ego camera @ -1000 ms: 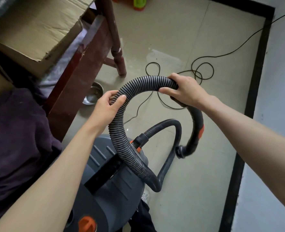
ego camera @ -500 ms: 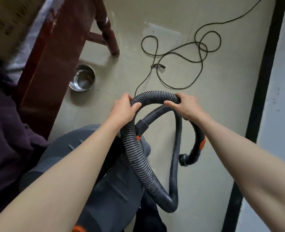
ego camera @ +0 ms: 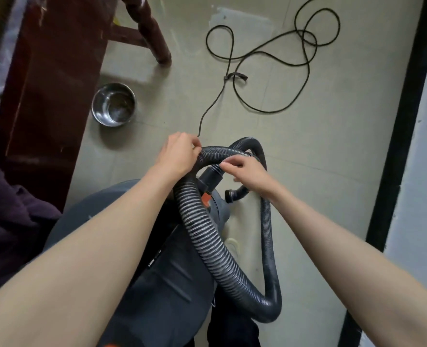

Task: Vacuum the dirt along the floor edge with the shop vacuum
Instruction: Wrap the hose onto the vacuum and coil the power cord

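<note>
A grey shop vacuum [ego camera: 157, 279] with orange trim stands below me on the floor. Its black ribbed hose [ego camera: 202, 236] loops up from a low bend at the lower right and arches over the vacuum's top. My left hand [ego camera: 179, 155] grips the top of that arch. My right hand [ego camera: 247, 172] holds the hose just to the right, fingers curled over it above the black hose connector [ego camera: 211, 177]. The curved nozzle end [ego camera: 235, 194] hangs low beside the vacuum, partly hidden by my right wrist. The black floor edge [ego camera: 397, 151] runs along the white wall on the right.
A black power cord [ego camera: 270, 58] lies in loose loops on the tiled floor ahead. A steel bowl [ego camera: 113, 104] sits beside a dark red wooden furniture leg [ego camera: 152, 33] at the left. Dark cloth [ego camera: 9, 209] drapes at the far left.
Both hands lowered the hose loop toward the vacuum and came closer together. My view tilted further down, so the cord and bowl sit higher and nearer.
</note>
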A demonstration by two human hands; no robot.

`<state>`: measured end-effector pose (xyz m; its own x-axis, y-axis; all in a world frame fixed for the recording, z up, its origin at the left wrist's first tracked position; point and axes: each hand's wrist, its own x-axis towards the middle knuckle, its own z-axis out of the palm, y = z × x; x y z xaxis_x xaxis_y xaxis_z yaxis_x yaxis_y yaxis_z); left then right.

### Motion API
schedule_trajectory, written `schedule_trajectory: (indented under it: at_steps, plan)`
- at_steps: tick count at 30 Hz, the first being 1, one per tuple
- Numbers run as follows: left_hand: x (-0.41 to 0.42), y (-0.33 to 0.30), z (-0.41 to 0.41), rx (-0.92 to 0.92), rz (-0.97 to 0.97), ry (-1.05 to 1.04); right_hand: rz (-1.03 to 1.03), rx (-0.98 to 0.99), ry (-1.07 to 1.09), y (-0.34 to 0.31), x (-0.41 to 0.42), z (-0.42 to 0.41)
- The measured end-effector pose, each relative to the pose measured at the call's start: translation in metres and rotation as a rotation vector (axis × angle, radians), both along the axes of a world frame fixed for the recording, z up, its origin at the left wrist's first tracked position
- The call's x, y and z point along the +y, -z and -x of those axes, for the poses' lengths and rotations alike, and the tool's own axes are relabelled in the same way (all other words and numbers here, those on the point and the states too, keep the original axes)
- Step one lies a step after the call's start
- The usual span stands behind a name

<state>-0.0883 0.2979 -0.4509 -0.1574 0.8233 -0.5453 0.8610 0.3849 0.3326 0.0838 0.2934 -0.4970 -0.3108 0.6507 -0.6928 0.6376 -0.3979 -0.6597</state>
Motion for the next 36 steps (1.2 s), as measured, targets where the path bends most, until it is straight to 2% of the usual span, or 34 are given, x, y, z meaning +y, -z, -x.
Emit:
schedule_trajectory:
  at_steps: [4,7,10,15,20,25,28,31,36]
  plan:
    - [-0.003,-0.009,0.001,-0.064,0.0,-0.007,0.202,0.275,0.115,-0.043,-0.02,0.009]
    - [-0.013,-0.023,0.001,-0.161,-0.03,0.026,0.25,0.361,0.058,-0.077,-0.031,0.016]
    - [-0.026,-0.034,0.004,-0.237,-0.047,0.072,0.211,0.312,-0.064,-0.096,-0.039,0.015]
    - [-0.039,-0.04,0.014,-0.217,-0.015,0.172,0.169,0.267,-0.161,-0.104,-0.052,0.016]
    - [-0.051,-0.048,0.025,-0.246,-0.019,0.122,0.074,0.242,-0.135,-0.098,-0.045,0.026]
    - [-0.06,-0.049,0.036,-0.261,0.045,0.113,0.065,0.224,0.008,-0.089,-0.032,0.043]
    - [-0.062,-0.044,0.046,-0.173,0.145,0.138,0.02,0.168,-0.032,-0.087,-0.029,0.055]
    - [-0.06,-0.044,0.046,-0.119,0.159,0.153,-0.015,0.115,-0.136,-0.083,-0.026,0.059]
    - [-0.057,-0.046,0.041,-0.171,0.158,0.146,0.066,0.101,-0.165,-0.082,-0.036,0.041]
